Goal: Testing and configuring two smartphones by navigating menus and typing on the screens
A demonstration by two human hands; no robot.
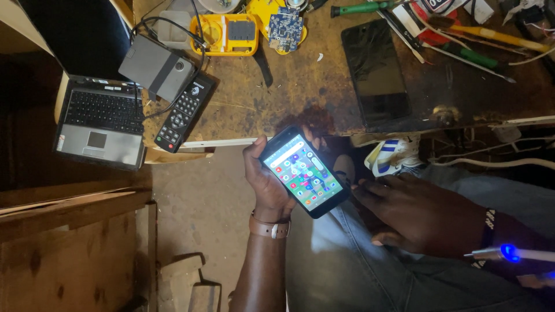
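One head-worn camera looks steeply down from close above onto the scarred brown wooden workbench [277, 98] edge and lap

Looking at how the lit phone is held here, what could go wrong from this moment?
1. The left hand alone holds the lit black smartphone over the bare floor, beyond the edge of the worn wooden workbench; a loose grip could drop it.
2. The dark flat tablet lies near the bench's front edge, so a knock might push it off.
3. The black remote control also reaches that edge.
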